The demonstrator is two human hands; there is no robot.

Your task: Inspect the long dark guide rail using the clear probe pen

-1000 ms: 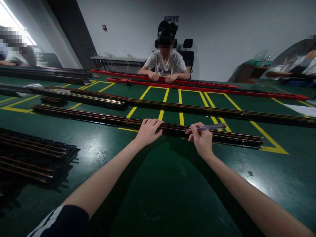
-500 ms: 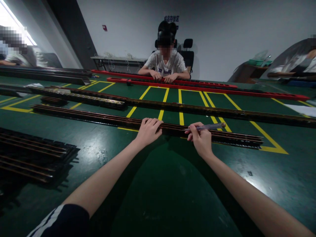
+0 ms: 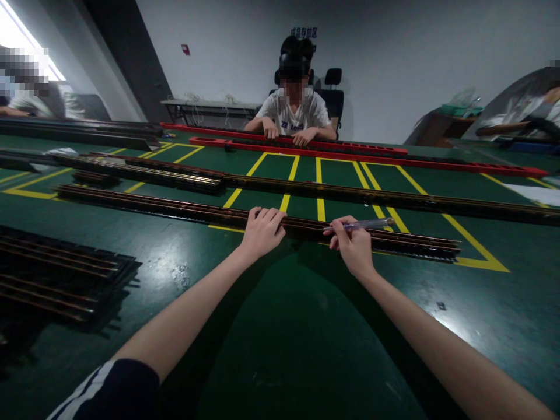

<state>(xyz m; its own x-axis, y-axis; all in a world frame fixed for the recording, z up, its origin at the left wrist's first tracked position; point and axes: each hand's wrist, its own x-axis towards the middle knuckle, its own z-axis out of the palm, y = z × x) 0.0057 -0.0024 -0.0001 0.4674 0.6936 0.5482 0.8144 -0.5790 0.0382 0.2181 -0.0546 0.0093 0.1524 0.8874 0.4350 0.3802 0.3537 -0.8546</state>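
Dark strips lie stacked toward a green table's near left corner. Midway to its far edge, a right hand clamps fingers round a clear-handled tool; left fingers curl over a long dark bar, grip unclear. A co-worker handles red rails beyond.

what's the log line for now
left grip: on long narrow dark strips | right grip: holding slim clear-handled tool, tip at strips

"成品存放区" on wall, blurred lettering on shirt
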